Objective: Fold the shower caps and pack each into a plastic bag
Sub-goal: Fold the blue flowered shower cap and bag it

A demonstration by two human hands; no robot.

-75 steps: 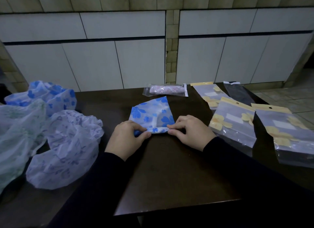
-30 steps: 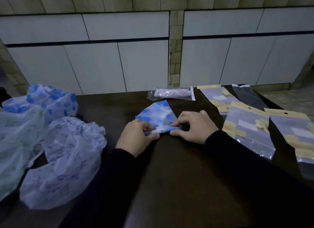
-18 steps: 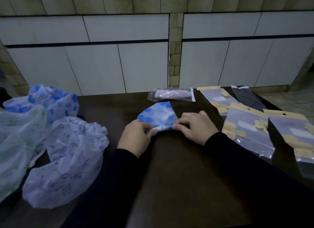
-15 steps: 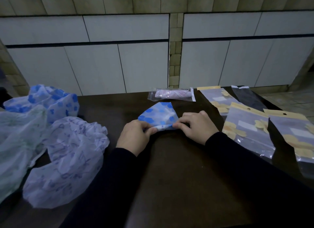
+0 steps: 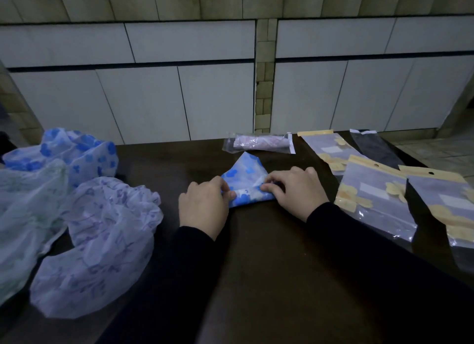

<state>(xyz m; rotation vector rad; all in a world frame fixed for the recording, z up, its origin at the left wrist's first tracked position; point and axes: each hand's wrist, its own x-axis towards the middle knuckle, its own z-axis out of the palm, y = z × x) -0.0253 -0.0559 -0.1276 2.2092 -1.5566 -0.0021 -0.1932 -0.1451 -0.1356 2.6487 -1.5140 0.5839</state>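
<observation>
A white shower cap with blue flowers (image 5: 245,175) lies folded into a small wedge in the middle of the dark table (image 5: 256,253). My left hand (image 5: 204,206) pinches the left end of its rolled near edge. My right hand (image 5: 295,189) pinches the right end of the same edge. Both hands have curled fingers on the cap. Several empty plastic bags with yellow headers (image 5: 377,197) lie to the right. A packed bag holding a pink cap (image 5: 259,143) lies at the table's far edge.
Loose unfolded shower caps are piled at the left: a blue-flowered one (image 5: 77,153), a purple-patterned one (image 5: 100,243) and a pale green one (image 5: 23,215). A dark bag (image 5: 374,151) lies far right. White cabinet doors (image 5: 179,97) stand behind the table.
The cap's near edge has been rolled away from me, so the flat part has shrunk to a smaller wedge. Both hands have moved slightly forward with it.
</observation>
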